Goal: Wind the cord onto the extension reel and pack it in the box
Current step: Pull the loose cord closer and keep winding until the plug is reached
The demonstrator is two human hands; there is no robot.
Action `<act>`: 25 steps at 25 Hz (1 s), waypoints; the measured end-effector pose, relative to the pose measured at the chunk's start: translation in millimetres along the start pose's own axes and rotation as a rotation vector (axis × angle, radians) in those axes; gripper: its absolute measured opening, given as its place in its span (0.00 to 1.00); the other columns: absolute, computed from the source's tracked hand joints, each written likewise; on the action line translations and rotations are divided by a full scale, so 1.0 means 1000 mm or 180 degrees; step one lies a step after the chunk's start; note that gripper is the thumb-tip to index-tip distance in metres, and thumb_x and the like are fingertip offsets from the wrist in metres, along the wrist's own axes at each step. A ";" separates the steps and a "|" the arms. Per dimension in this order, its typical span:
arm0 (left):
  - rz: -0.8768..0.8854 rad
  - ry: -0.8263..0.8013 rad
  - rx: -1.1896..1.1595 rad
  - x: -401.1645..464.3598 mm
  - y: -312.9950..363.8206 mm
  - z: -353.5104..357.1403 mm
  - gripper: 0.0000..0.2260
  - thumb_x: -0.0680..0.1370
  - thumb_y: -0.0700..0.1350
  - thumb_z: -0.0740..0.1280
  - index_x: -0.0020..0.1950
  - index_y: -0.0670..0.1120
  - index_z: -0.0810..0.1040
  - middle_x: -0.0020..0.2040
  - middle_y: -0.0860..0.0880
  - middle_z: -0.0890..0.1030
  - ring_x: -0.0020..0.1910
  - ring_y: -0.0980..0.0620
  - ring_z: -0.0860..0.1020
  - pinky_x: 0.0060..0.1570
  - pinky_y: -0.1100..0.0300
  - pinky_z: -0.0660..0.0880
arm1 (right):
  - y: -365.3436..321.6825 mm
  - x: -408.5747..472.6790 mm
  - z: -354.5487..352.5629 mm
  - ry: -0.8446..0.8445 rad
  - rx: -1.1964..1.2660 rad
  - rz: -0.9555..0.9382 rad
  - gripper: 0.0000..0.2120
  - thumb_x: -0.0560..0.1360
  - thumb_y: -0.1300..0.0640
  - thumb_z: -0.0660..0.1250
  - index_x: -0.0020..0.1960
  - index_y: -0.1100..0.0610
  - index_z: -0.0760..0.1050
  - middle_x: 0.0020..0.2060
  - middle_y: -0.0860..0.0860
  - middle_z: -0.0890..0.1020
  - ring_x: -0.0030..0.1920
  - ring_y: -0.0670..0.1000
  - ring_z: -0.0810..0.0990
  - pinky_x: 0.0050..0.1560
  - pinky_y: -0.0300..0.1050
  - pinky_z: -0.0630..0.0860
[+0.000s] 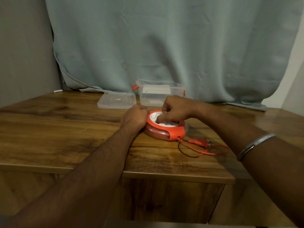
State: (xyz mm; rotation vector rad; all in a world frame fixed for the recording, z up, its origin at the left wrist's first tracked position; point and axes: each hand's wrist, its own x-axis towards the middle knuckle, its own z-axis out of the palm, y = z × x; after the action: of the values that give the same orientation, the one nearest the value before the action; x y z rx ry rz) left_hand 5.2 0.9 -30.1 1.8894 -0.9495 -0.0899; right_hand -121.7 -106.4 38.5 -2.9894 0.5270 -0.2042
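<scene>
My left grip point(137, 116) clutches the reel point(165, 127) near the table's point(65, 129) front edge. My right grip point(175, 109) curls onto its white hub; the hold is unclear.

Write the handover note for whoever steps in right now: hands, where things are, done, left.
Left hand: curled against the left edge of the round orange and white extension reel, steadying it on the wooden table.
Right hand: on top of the reel, fingers curled into its white centre.
Done: most cord looks wound.
Left: a short loose orange cord and its orange plug lie on the table near the reel. Wind them in, then put the reel in the open clear plastic box behind; its clear lid lies beside it.
</scene>
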 end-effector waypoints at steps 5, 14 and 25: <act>0.0005 -0.0061 0.0044 -0.001 0.002 -0.001 0.16 0.82 0.50 0.60 0.60 0.46 0.84 0.60 0.45 0.84 0.58 0.44 0.80 0.63 0.44 0.75 | -0.005 -0.001 0.003 0.0077 -0.0052 -0.0160 0.19 0.78 0.46 0.72 0.32 0.54 0.79 0.24 0.47 0.79 0.28 0.45 0.77 0.37 0.44 0.74; 0.0062 -0.0063 0.0253 0.003 -0.003 0.003 0.15 0.83 0.50 0.60 0.60 0.46 0.83 0.61 0.45 0.83 0.58 0.45 0.80 0.64 0.45 0.76 | 0.031 -0.022 -0.018 -0.0252 0.0381 -0.0385 0.30 0.70 0.61 0.79 0.67 0.50 0.72 0.57 0.47 0.86 0.37 0.27 0.77 0.47 0.40 0.71; -0.0095 0.0046 0.0144 0.005 -0.002 0.003 0.15 0.82 0.51 0.60 0.59 0.48 0.84 0.60 0.46 0.83 0.56 0.46 0.80 0.61 0.47 0.77 | 0.022 -0.012 -0.008 0.0022 0.0192 -0.0210 0.14 0.67 0.48 0.81 0.41 0.51 0.77 0.34 0.43 0.81 0.38 0.39 0.79 0.38 0.45 0.73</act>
State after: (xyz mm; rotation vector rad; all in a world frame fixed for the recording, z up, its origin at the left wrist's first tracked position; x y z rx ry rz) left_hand 8.0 -4.4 -31.6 1.9436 -0.9206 -0.0729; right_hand -141.5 -123.8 42.4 -2.9506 0.4156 -0.2316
